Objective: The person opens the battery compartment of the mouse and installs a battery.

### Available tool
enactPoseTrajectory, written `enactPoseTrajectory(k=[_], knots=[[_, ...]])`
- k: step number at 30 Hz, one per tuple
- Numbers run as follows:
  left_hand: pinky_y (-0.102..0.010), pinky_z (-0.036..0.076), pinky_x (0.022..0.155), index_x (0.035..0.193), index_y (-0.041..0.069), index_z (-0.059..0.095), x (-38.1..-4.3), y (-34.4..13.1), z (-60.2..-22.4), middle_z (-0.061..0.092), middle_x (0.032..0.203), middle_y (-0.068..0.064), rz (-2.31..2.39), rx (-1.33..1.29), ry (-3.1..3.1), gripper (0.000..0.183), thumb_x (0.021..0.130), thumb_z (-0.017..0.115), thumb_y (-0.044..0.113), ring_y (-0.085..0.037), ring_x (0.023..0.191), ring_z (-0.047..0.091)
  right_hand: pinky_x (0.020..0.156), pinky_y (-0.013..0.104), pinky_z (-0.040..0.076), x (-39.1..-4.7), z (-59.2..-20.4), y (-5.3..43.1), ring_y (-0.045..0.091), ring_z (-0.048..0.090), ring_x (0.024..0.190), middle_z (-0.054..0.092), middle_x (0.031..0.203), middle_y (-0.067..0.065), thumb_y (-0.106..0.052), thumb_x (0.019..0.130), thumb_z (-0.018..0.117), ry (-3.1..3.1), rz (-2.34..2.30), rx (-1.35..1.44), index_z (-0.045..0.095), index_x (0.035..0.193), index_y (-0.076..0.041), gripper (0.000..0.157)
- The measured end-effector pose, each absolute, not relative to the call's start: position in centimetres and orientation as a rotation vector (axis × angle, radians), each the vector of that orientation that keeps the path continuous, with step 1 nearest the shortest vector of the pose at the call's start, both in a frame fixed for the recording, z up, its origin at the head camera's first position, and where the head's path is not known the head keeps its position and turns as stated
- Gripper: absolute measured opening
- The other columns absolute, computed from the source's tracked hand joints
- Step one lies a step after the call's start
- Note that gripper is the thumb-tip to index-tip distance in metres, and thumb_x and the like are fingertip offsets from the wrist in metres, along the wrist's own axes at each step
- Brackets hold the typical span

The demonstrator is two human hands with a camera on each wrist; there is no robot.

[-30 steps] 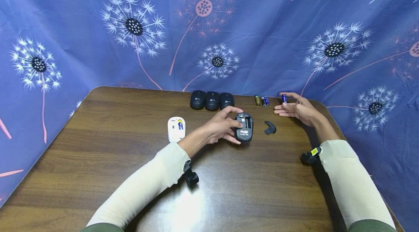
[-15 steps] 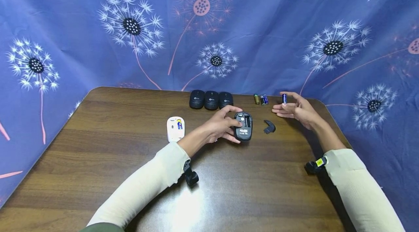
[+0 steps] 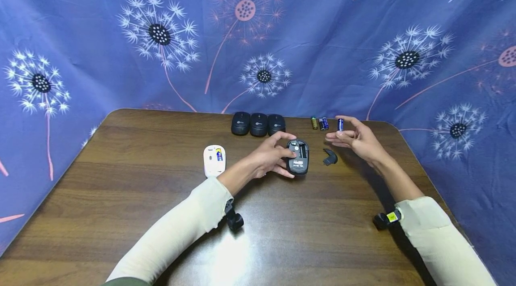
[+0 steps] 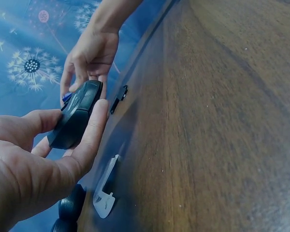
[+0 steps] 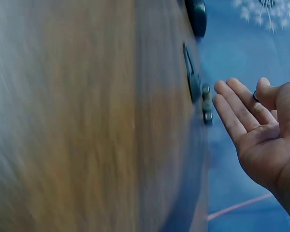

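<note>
My left hand [image 3: 271,157] grips a black computer mouse [image 3: 299,166] with its underside facing up and its battery bay uncovered. One slot of that bay looks dark. To the right, my right hand [image 3: 364,142] pinches a blue battery [image 3: 340,125] upright between thumb and index finger, the other fingers extended. In the right wrist view the thumb hides most of that battery. Between the hands, a black battery cover [image 3: 330,157] lies on the table. A white mouse [image 3: 212,167], bottom up, shows a blue-and-yellow battery [image 3: 219,154] in its bay.
Three black mice [image 3: 259,125] stand side by side at the back edge of the wooden table [image 3: 141,178]. Near them lie a green-gold battery [image 3: 314,123] and two blue ones [image 3: 324,123]. The left wrist view shows a curved white piece [image 4: 105,188] below the left hand.
My right hand has moved slightly left with the battery, closer to the mouse. The left hand keeps its grip on the mouse in nearly the same place.
</note>
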State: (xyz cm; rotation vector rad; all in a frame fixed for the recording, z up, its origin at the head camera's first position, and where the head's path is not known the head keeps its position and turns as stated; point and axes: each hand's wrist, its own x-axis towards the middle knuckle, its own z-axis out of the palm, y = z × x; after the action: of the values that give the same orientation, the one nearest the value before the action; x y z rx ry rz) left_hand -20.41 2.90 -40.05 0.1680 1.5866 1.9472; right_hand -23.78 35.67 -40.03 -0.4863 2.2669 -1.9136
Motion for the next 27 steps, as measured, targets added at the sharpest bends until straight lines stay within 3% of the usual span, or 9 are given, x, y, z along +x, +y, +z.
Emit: enactPoseTrajectory(k=[5, 8, 11, 14, 18, 20, 27], knots=[[-0.048, 0.077, 0.077, 0.161, 0.017, 0.050, -20.5, 2.9, -40.1, 0.063, 0.125, -0.021, 1.958, 0.161, 1.583, 0.061, 0.106, 0.065, -0.006, -0.043, 0.098, 0.081, 0.100, 0.029, 0.071, -22.9, -39.8, 33.7, 0.014, 0.085, 0.109, 0.088, 0.114, 0.004, 0.001, 0.116, 0.056, 2.246, -1.920, -0.578, 0.050, 0.155, -0.016, 0.043], [-0.048, 0.077, 0.077, 0.160, 0.016, 0.050, -20.5, 2.9, -40.1, 0.063, 0.123, -0.020, 1.962, 0.163, 1.581, 0.060, 0.106, 0.065, -0.006, -0.041, 0.095, 0.081, 0.101, 0.027, 0.070, -22.4, -39.5, 32.5, 0.012, 0.084, 0.110, 0.088, 0.116, 0.008, 0.002, 0.116, 0.055, 2.286, -1.868, -0.610, 0.046, 0.159, -0.006, 0.044], [-0.047, 0.077, 0.077, 0.161, 0.015, 0.049, -20.5, 2.9, -40.1, 0.063, 0.121, -0.020, 1.963, 0.167, 1.579, 0.061, 0.107, 0.064, -0.006, -0.037, 0.091, 0.081, 0.101, 0.022, 0.069, -21.9, -39.0, 31.4, 0.009, 0.083, 0.111, 0.085, 0.121, 0.021, 0.002, 0.117, 0.053, 2.379, -1.751, -0.603, 0.037, 0.164, 0.006, 0.050], [-0.047, 0.077, 0.076, 0.162, 0.015, 0.048, -20.6, 2.8, -40.2, 0.062, 0.121, -0.020, 1.963, 0.163, 1.582, 0.061, 0.107, 0.064, -0.006, -0.035, 0.089, 0.080, 0.102, 0.021, 0.068, -21.5, -38.6, 30.3, 0.014, 0.082, 0.114, 0.076, 0.130, 0.036, 0.001, 0.117, 0.053, 2.441, -1.641, -0.565, 0.029, 0.167, 0.012, 0.056], [-0.047, 0.077, 0.075, 0.161, 0.016, 0.049, -20.5, 2.8, -40.2, 0.063, 0.121, -0.020, 1.967, 0.152, 1.587, 0.060, 0.106, 0.065, -0.006, -0.036, 0.090, 0.080, 0.106, 0.025, 0.068, -21.1, -38.4, 29.0, 0.018, 0.081, 0.120, 0.070, 0.137, 0.041, -0.001, 0.118, 0.053, 2.469, -1.559, -0.535, 0.029, 0.170, 0.008, 0.058], [-0.047, 0.077, 0.076, 0.160, 0.015, 0.049, -20.5, 2.8, -40.1, 0.063, 0.122, -0.020, 1.973, 0.152, 1.582, 0.060, 0.106, 0.065, -0.006, -0.037, 0.092, 0.081, 0.107, 0.025, 0.067, -20.9, -38.4, 28.4, 0.014, 0.080, 0.119, 0.070, 0.139, 0.040, 0.000, 0.117, 0.053, 2.485, -1.550, -0.536, 0.033, 0.169, 0.007, 0.056], [-0.046, 0.077, 0.074, 0.162, 0.014, 0.046, -20.5, 2.9, -40.0, 0.063, 0.118, -0.018, 1.977, 0.172, 1.564, 0.061, 0.108, 0.062, -0.007, -0.034, 0.088, 0.079, 0.103, 0.010, 0.059, -20.5, -38.7, 27.0, -0.004, 0.073, 0.116, 0.070, 0.144, 0.036, -0.002, 0.116, 0.059, 2.527, -1.536, -0.521, 0.040, 0.166, 0.005, 0.054]])
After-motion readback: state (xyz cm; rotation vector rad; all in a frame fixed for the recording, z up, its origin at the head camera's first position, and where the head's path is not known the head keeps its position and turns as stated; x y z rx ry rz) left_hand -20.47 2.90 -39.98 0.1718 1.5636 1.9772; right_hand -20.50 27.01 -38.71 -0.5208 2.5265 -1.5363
